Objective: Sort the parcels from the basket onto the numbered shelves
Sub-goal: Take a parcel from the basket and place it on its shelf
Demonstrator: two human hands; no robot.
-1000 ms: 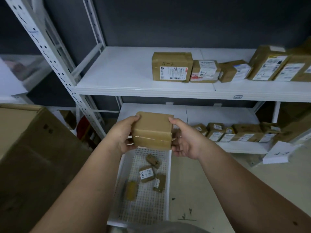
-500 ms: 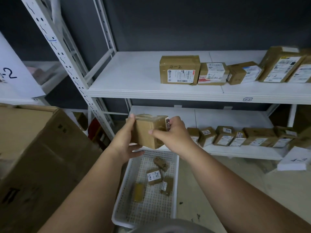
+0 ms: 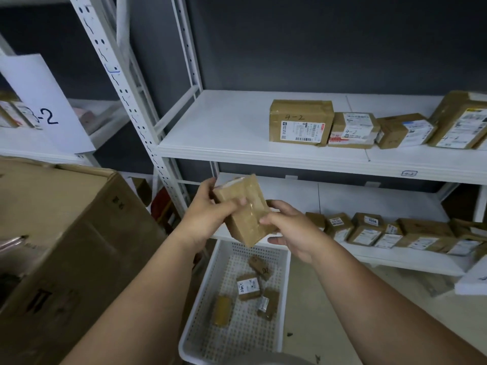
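Observation:
I hold a brown taped parcel [image 3: 243, 210] tilted in front of me, above the white perforated basket [image 3: 200, 306] on the floor. My left hand [image 3: 208, 214] grips its left side with the thumb over the front face. My right hand [image 3: 287, 230] holds its lower right corner from the side and below. Several small parcels [image 3: 247, 285] lie in the basket. The white shelf labelled 4-2 [image 3: 226, 133] carries several parcels [image 3: 300, 122] on its right half. The lower shelf [image 3: 290, 191] holds a row of small parcels [image 3: 366, 229].
A large cardboard box [image 3: 66, 233] stands close on my left. A white sheet marked "-2" [image 3: 44, 101] hangs on the neighbouring rack to the left. The rack's perforated upright [image 3: 126, 96] runs between them. Another white sheet [image 3: 471, 280] hangs at the right edge.
The parcel has been turned in my hands from flat to tilted on end. My view has shifted, and the shelves appear further right and lower.

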